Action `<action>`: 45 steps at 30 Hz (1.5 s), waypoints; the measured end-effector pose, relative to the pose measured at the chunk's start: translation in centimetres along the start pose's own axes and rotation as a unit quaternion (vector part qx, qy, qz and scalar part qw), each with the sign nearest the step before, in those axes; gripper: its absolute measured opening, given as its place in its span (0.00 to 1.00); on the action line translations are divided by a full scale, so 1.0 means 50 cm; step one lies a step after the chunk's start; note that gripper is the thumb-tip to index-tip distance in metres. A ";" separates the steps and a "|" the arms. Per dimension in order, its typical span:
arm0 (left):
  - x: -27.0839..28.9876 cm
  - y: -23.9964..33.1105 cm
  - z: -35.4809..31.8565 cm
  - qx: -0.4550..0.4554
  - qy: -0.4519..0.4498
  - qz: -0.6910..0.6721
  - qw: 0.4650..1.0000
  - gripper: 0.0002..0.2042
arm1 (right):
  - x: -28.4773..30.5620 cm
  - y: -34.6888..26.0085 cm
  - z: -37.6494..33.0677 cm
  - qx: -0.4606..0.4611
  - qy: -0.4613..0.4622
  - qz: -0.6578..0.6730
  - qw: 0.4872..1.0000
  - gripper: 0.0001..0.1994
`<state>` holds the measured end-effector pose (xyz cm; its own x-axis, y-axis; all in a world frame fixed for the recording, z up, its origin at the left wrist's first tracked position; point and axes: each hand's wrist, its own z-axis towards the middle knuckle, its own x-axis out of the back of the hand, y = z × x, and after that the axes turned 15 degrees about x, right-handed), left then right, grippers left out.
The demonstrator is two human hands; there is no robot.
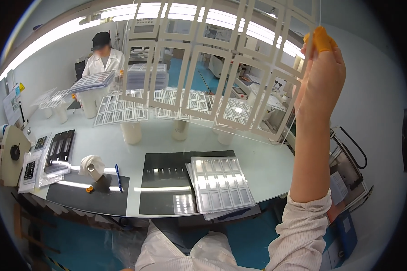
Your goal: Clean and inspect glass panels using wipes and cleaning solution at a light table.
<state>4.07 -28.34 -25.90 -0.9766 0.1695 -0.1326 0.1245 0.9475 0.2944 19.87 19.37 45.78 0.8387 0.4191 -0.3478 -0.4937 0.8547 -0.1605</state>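
Factory inspection or assembly room, cleanroom type. Evidence: a co-worker point(103, 58) in white coat and dark cap at the far side of a long pale worktable point(267, 162); stacks of clear compartment trays point(219, 183) and gridded sheets point(167, 104) raised on white cups point(131, 132); black mats point(167, 180) on the bench; long ceiling strip lights point(49, 38); blue floor point(196, 77); machines point(253, 86) behind.

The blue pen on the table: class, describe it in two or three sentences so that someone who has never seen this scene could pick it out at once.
Start at the long pale table and find the dark mat at its near left edge. The blue pen lies at the mat's right end, just right of a white roll of tape. It is the only slim blue stick there; the things around it are white, black or orange.
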 end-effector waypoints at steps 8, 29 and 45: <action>-0.033 0.369 -0.391 -0.036 0.406 0.292 0.865 0.13 | -0.010 -0.012 -0.019 -0.049 0.027 0.049 0.997 0.09; -0.098 0.763 -0.841 -0.703 0.529 -0.090 0.466 0.05 | 0.124 0.062 -0.090 -0.096 0.031 0.113 0.988 0.07; -0.136 0.763 -0.709 -0.596 0.449 -0.137 0.651 0.09 | 0.252 0.068 -0.219 -0.034 -0.013 0.047 0.998 0.07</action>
<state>9.22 -2.94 19.77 -0.7095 -0.6953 0.1143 0.2215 -0.0661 0.9729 26.23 24.20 30.76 0.7926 0.5058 -0.3404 -0.5850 0.7883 -0.1908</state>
